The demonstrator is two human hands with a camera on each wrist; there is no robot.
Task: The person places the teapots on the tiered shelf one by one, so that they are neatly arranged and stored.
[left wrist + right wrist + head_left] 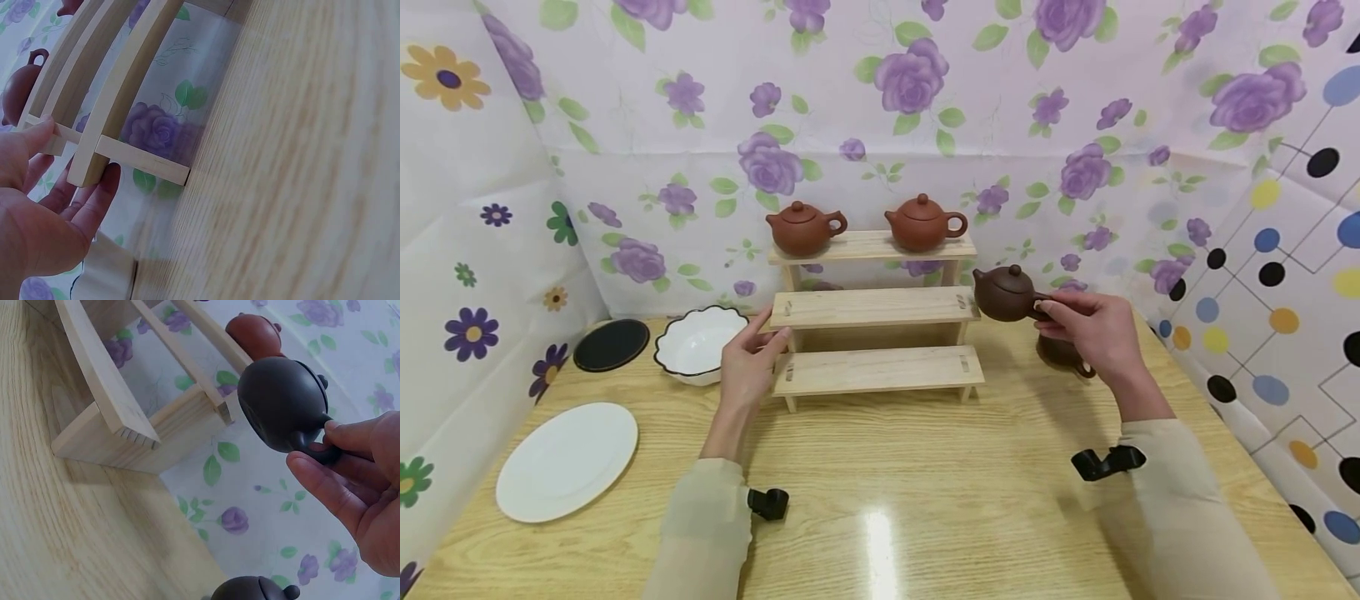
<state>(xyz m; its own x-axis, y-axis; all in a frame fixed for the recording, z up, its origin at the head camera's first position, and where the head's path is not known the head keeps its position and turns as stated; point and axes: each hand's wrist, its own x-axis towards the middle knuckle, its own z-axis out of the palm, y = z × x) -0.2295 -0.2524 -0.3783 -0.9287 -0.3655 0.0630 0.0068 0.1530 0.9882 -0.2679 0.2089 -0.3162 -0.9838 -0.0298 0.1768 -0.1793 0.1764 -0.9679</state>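
Note:
A dark brown teapot point(1003, 293) hangs in the air beside the right end of the three-tier wooden stand point(880, 308). My right hand point(1093, 329) pinches its handle between thumb and fingers, as the right wrist view also shows. My left hand point(748, 362) grips the stand's left end, thumb near the middle tier and fingertips against the end of a lower board point(94, 165). On the top tier sit two reddish-brown teapots, one at the left point(802, 230) and another at the right point(921, 225). A second dark teapot point(1060, 352) stands on the table, partly hidden behind my right hand.
Left of the stand are a white scalloped bowl point(696, 342) with a dark rim, a black oval coaster point(612, 345) and a white plate point(567, 462). Flower-patterned sheeting point(850, 100) rises behind the wooden table point(925, 483); dotted sheeting point(1277, 292) borders its right side.

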